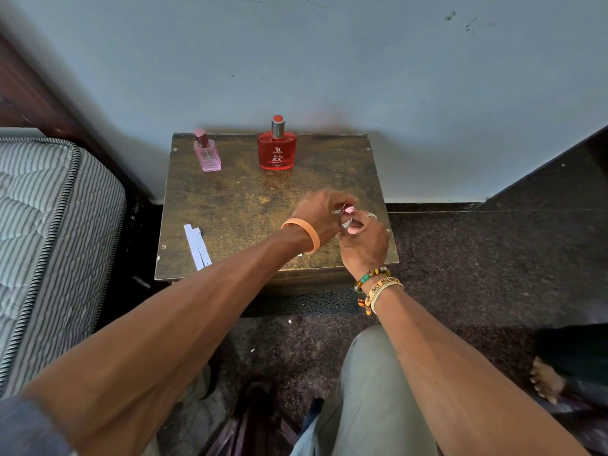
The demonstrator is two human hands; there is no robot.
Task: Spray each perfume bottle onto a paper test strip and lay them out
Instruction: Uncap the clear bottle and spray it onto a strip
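Observation:
A small pink perfume bottle and a larger red perfume bottle stand upright at the back of the brown table. Two white paper test strips lie side by side near the table's front left edge. Over the table's right side my hands meet. My right hand grips a small pink bottle, mostly hidden by the fingers. My left hand pinches its shiny reddish cap at the top.
A grey wall rises right behind the table. A striped mattress lies to the left, close to the table. Dark speckled floor surrounds the table. My knee in grey trousers is below the hands, and a bare foot shows at right.

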